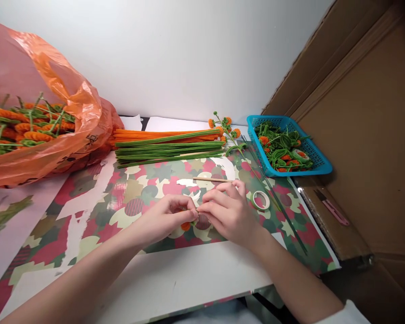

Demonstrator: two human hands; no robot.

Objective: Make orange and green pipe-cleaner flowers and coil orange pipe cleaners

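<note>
A small orange flower [186,226] sits at the left hand [171,215], its round head showing under the thumb and fingertips, above the patterned table [118,234] and toward the near edge. From the head a short green bit slants up and to the right, into the spot where the fingertips of both hands meet; that slant looks like the relation to watch, since the right hand [231,213] comes at its upper end from the side. The left hand is nearer the head and seems to grasp the flower between thumb and finger. The right hand has its thumb and forefinger together at the green tip — whether they pinch it or merely touch it, I cannot tell. So the flower lies between the hands, closer to the left one and slightly nearer the table's front edge than the meeting fingertips. Past the right hand, toward the back edge, lies a thin stick [211,179]; a roll of tape [261,200] rests just beside that hand, toward the table's right edge.
</note>
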